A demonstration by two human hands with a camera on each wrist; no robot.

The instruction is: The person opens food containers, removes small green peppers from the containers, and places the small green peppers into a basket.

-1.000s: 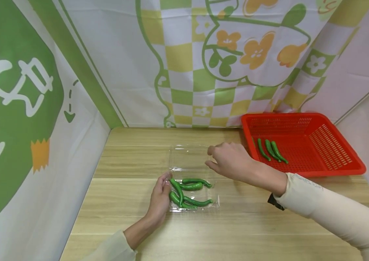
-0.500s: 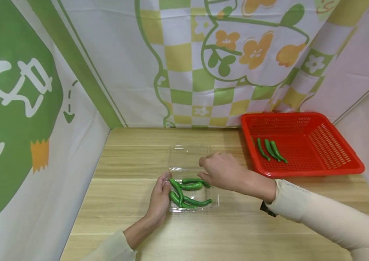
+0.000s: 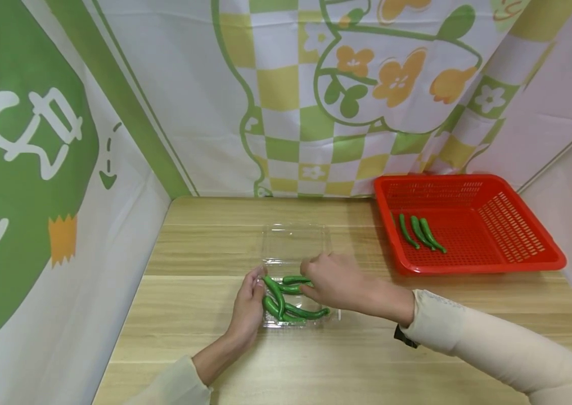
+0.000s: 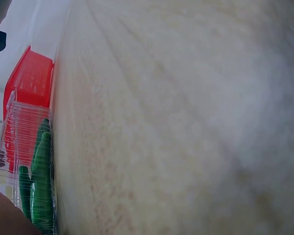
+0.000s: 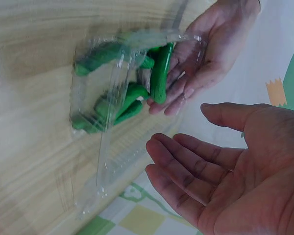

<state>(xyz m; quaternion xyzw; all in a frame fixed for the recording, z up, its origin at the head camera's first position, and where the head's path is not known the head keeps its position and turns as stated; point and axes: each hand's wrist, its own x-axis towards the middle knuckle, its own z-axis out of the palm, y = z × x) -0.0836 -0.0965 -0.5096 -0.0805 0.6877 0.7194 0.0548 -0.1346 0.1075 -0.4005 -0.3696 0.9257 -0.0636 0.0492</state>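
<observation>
A clear plastic clamshell container (image 3: 292, 243) lies on the wooden table with its lid folded back away from the person. Several green chili peppers (image 3: 307, 313) are in its near half, one crossing over others at the left. My left hand (image 3: 247, 309) grips the container's left side, the thumb by the crossing pepper (image 5: 160, 73). Above the container's right part hovers my right hand (image 3: 338, 283), covering the ends of the upper peppers in the head view. The right wrist view shows that right hand (image 5: 240, 166) with thumb apart, fingers slightly bent and nothing held.
A red plastic basket (image 3: 488, 265) stands at the back right, with several green chili peppers (image 3: 432, 235) along its left part. Printed cloth (image 3: 311, 140) hangs along the table's back edge. A white and green panel (image 3: 129, 225) borders the left side.
My right hand has moved left and toward the person, from beside the lid to over the peppers in the container. The left hand stays on the container's side.
</observation>
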